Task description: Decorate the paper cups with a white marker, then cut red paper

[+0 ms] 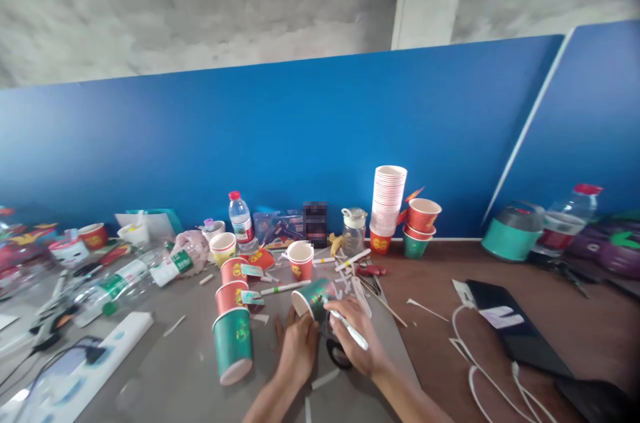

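Gripped by the left hand (pixel 299 341), a green paper cup (pixel 319 296) lies tilted, mouth facing left; the right hand (pixel 367 331) is closed around a white pen (pixel 356 336), its tip at the cup's wall. Beyond, left to right: a red-capped bottle (pixel 242 224), an upright red cup (pixel 301 268), a glass jar (pixel 354 236), a tall stack of cups (pixel 389 204).

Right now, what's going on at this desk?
A person's left hand steadies a tipped green paper cup, while the right hand holds a white pen-like tool with its tip at the cup's side; any mark is too small to tell. Behind them a red cup stands upright, and a tall cup stack stands near the blue partition.
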`<state>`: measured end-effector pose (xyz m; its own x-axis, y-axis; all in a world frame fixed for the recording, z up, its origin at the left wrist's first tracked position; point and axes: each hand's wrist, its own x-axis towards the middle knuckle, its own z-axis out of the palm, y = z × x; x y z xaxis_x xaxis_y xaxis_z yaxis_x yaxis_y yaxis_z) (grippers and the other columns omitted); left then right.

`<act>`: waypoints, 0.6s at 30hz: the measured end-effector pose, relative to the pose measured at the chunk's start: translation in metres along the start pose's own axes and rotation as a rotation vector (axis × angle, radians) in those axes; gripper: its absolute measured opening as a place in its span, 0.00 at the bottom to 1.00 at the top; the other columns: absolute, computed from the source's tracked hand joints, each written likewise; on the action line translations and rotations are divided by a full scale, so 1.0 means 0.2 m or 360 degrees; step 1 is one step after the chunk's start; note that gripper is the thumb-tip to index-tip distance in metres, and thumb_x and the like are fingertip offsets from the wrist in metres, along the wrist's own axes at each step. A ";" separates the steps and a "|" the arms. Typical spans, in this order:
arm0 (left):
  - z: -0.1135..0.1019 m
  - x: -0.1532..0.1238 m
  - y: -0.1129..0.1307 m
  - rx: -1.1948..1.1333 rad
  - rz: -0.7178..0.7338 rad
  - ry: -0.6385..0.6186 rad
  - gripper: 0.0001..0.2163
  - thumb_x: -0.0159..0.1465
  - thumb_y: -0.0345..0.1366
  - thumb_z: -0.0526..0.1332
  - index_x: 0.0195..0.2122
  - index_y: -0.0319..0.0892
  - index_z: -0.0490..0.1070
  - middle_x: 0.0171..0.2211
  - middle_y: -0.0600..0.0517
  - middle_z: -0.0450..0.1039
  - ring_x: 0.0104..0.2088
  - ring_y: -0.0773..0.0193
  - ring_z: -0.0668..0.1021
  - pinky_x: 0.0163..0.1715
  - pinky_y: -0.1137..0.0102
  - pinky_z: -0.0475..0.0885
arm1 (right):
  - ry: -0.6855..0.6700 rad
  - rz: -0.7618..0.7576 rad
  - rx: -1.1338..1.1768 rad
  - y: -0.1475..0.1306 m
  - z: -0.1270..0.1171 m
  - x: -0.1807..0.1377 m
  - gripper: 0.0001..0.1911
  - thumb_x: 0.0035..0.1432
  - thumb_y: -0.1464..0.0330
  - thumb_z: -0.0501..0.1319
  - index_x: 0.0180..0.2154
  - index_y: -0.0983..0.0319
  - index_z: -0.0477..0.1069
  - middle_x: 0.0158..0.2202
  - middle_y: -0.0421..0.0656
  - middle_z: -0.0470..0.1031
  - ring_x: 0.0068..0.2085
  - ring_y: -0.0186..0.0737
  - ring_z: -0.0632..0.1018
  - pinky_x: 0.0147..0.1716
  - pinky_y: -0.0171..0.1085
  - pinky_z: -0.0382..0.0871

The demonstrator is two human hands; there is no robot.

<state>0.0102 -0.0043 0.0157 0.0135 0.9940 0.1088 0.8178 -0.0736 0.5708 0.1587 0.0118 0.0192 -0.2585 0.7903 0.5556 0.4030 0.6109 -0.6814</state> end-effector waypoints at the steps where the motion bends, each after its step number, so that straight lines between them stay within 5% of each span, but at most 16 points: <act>1: 0.00 0.00 0.00 0.0005 -0.0025 0.0012 0.15 0.62 0.31 0.46 0.39 0.46 0.73 0.49 0.48 0.73 0.59 0.54 0.63 0.58 0.44 0.39 | -0.0062 -0.0035 0.0021 0.00 0.00 0.00 0.13 0.58 0.68 0.51 0.38 0.58 0.74 0.33 0.44 0.77 0.38 0.44 0.75 0.40 0.43 0.67; 4: 0.00 0.00 0.00 -0.0009 -0.0078 0.0001 0.15 0.62 0.31 0.47 0.38 0.47 0.73 0.49 0.48 0.73 0.59 0.53 0.62 0.58 0.43 0.36 | -0.0198 -0.0142 0.0023 0.00 -0.01 0.01 0.14 0.57 0.69 0.50 0.39 0.58 0.73 0.33 0.43 0.77 0.37 0.42 0.75 0.42 0.43 0.66; 8: 0.00 0.00 0.01 -0.0061 -0.0018 0.0002 0.15 0.62 0.32 0.47 0.38 0.47 0.73 0.48 0.49 0.74 0.58 0.53 0.64 0.58 0.43 0.37 | -0.0007 0.0030 -0.0110 -0.01 -0.01 0.00 0.13 0.57 0.69 0.51 0.39 0.60 0.73 0.35 0.46 0.77 0.39 0.44 0.74 0.42 0.45 0.65; 12: -0.01 0.00 0.01 -0.0082 -0.0060 -0.0019 0.16 0.62 0.32 0.46 0.39 0.47 0.73 0.49 0.48 0.74 0.59 0.52 0.63 0.58 0.44 0.37 | -0.0212 -0.0177 -0.0013 -0.02 0.01 -0.01 0.14 0.56 0.70 0.52 0.41 0.58 0.72 0.33 0.43 0.76 0.37 0.43 0.74 0.40 0.43 0.67; 18: -0.02 -0.01 0.02 -0.0063 -0.0027 0.0031 0.14 0.62 0.32 0.47 0.36 0.47 0.73 0.49 0.49 0.74 0.56 0.52 0.66 0.58 0.44 0.42 | 0.0136 0.0149 -0.0107 0.07 0.00 0.01 0.12 0.58 0.68 0.52 0.40 0.60 0.72 0.38 0.46 0.77 0.41 0.46 0.75 0.41 0.43 0.68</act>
<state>0.0111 -0.0072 0.0201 -0.0118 0.9934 0.1144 0.7942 -0.0602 0.6047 0.1639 0.0209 0.0109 -0.1426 0.8349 0.5316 0.4807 0.5279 -0.7002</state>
